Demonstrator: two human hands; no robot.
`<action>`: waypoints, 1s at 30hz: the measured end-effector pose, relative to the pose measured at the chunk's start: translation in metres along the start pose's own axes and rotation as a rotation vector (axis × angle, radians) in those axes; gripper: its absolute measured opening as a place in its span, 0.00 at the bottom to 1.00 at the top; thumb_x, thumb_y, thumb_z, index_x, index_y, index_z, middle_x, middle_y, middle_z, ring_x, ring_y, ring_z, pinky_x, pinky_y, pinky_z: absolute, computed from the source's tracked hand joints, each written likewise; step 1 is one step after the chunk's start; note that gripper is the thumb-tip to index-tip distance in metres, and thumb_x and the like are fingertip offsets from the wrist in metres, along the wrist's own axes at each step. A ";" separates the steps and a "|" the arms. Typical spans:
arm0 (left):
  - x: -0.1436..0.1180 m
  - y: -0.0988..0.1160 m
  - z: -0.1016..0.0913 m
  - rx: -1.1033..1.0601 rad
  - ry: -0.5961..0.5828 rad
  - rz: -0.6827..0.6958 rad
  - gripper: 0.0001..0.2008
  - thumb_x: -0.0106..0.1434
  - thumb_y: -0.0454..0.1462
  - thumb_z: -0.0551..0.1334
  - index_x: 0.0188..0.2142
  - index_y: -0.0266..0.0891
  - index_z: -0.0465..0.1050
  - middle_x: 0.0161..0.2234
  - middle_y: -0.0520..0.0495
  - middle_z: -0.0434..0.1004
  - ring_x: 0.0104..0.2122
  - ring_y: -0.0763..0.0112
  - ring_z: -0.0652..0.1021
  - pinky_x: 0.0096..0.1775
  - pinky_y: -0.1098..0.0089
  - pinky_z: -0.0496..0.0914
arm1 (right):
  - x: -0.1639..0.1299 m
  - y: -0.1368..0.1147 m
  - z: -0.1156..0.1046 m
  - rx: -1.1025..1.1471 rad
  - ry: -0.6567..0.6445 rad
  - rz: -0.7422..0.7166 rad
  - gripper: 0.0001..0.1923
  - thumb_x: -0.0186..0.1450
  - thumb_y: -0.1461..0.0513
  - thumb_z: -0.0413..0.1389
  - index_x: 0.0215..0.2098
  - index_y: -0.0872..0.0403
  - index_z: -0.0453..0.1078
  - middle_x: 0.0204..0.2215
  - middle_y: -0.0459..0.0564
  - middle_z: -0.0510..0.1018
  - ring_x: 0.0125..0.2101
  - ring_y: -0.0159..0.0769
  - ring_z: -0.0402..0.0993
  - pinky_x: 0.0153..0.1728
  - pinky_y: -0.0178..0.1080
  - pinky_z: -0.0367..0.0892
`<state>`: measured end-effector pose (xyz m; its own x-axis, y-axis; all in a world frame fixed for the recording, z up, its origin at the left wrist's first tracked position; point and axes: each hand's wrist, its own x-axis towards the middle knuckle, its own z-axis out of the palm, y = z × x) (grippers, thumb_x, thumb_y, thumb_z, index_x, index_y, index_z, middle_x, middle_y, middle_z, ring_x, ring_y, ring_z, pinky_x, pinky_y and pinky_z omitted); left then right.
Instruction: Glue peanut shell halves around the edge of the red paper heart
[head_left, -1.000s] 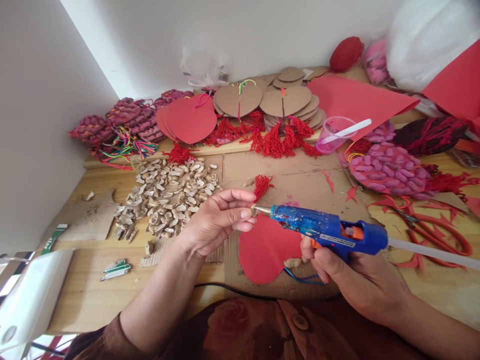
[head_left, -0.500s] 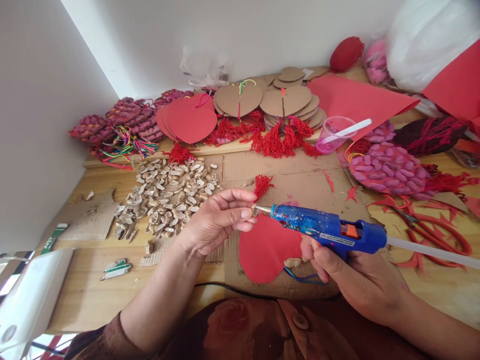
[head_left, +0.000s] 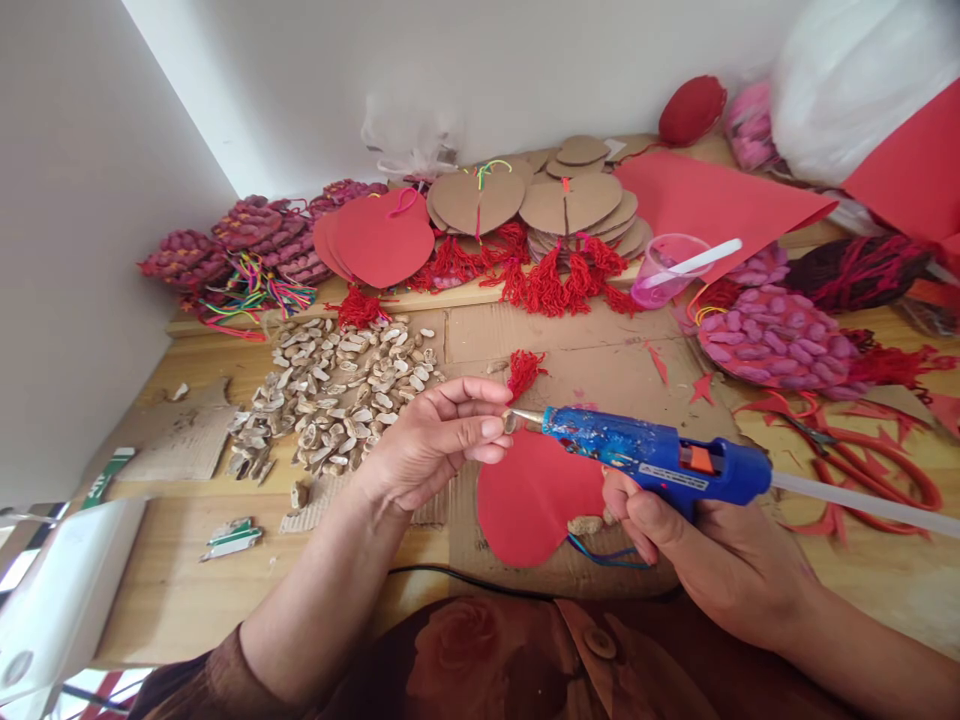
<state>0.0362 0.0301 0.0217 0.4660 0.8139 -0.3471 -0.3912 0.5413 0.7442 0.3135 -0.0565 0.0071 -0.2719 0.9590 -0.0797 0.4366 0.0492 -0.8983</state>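
Note:
My right hand [head_left: 697,545] grips a blue hot glue gun [head_left: 660,462] with a clear glue stick sticking out of its back. The metal nozzle touches a small peanut shell piece [head_left: 509,421] pinched between the thumb and fingers of my left hand [head_left: 431,440]. Below both hands a red heart-shaped cutout [head_left: 529,500] lies on a cardboard sheet [head_left: 600,375], with one shell [head_left: 583,524] stuck on its lower edge. A small red tassel [head_left: 524,370] lies just beyond the heart.
A heap of peanut shells [head_left: 337,385] lies to the left. Red hearts [head_left: 379,240], cardboard hearts [head_left: 570,205], red tassels [head_left: 555,280], a pink cup [head_left: 664,270], pink shell-covered hearts [head_left: 780,335] and red-handled scissors [head_left: 862,465] crowd the back and right. A white device [head_left: 60,600] sits at lower left.
The glue gun has shifted very slightly to the right and up; the hands otherwise hold the same pose with the nozzle at the shell piece.

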 end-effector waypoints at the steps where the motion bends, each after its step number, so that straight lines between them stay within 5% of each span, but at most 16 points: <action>1: 0.000 0.000 0.000 0.000 0.002 0.001 0.16 0.51 0.31 0.78 0.39 0.36 0.81 0.31 0.49 0.83 0.25 0.77 0.81 0.27 0.82 0.77 | 0.000 0.000 0.000 -0.025 -0.016 0.005 0.15 0.73 0.51 0.54 0.32 0.47 0.72 0.25 0.46 0.78 0.26 0.41 0.75 0.31 0.44 0.71; 18: -0.001 0.001 0.003 0.026 0.029 0.041 0.16 0.50 0.31 0.79 0.39 0.35 0.81 0.30 0.50 0.82 0.26 0.77 0.81 0.28 0.81 0.76 | 0.005 -0.007 0.002 -0.050 0.013 -0.002 0.17 0.74 0.49 0.51 0.33 0.48 0.71 0.26 0.47 0.76 0.27 0.40 0.75 0.32 0.44 0.74; 26: -0.002 0.005 -0.003 0.000 0.150 0.216 0.16 0.50 0.34 0.79 0.38 0.40 0.82 0.29 0.52 0.81 0.28 0.77 0.80 0.29 0.81 0.76 | 0.017 -0.033 0.010 0.113 0.087 0.035 0.11 0.73 0.52 0.53 0.41 0.49 0.70 0.25 0.42 0.76 0.19 0.31 0.68 0.20 0.36 0.66; 30: -0.016 0.007 0.013 0.165 0.189 0.405 0.14 0.51 0.36 0.79 0.37 0.43 0.82 0.31 0.53 0.83 0.33 0.72 0.83 0.32 0.79 0.78 | 0.019 -0.035 0.009 0.067 0.120 0.039 0.12 0.72 0.54 0.53 0.35 0.51 0.71 0.18 0.40 0.71 0.18 0.30 0.67 0.19 0.35 0.63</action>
<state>0.0361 0.0188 0.0399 0.1437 0.9849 -0.0964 -0.3736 0.1442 0.9163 0.2847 -0.0425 0.0332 -0.1493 0.9865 -0.0668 0.3860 -0.0040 -0.9225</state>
